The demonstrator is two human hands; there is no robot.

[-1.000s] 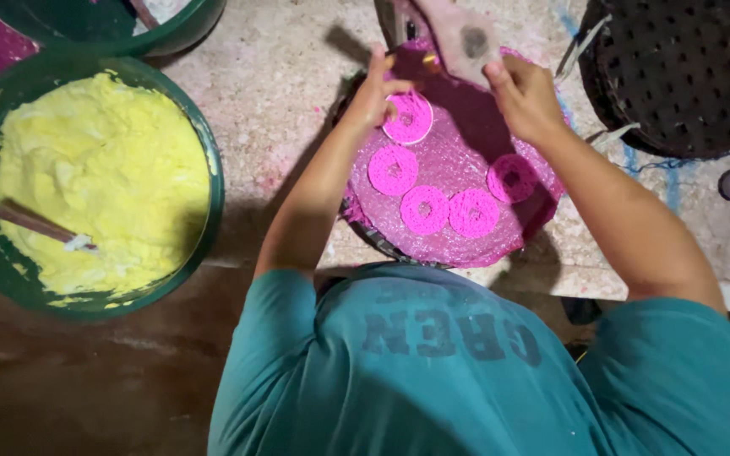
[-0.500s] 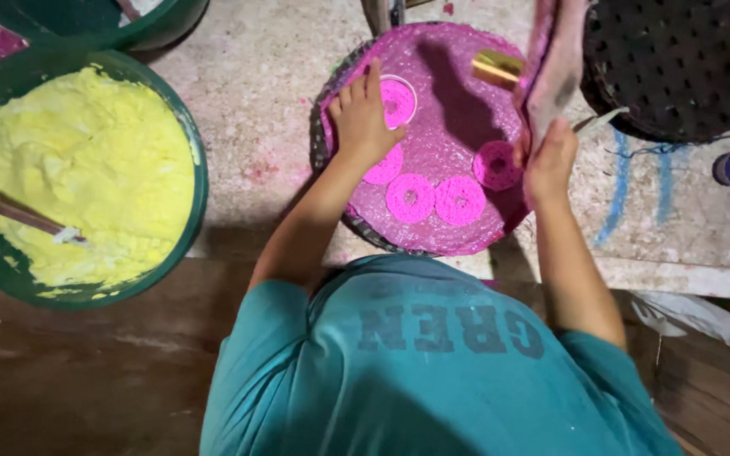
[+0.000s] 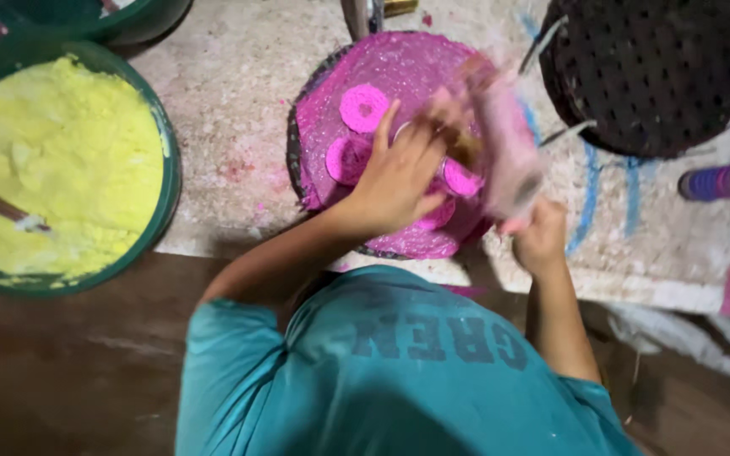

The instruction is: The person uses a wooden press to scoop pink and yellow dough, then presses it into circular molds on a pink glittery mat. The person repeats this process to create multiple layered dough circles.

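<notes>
My right hand (image 3: 541, 241) grips the pink piping bag (image 3: 504, 156) while my left hand (image 3: 399, 173) steadies its nozzle with loosely curled fingers over the pink-coated round tray (image 3: 407, 63); squeezing evenly closes each ring (image 3: 364, 107) cleanly.

We saw the left hand (image 3: 399, 173) leave the tray's (image 3: 416, 63) far edge and come down over the middle rings (image 3: 363, 107), covering some. The right hand (image 3: 541, 236) dropped from the far rim toward the near edge, gripping a pink bag (image 3: 504, 148) that was now raised over the tray.
</notes>
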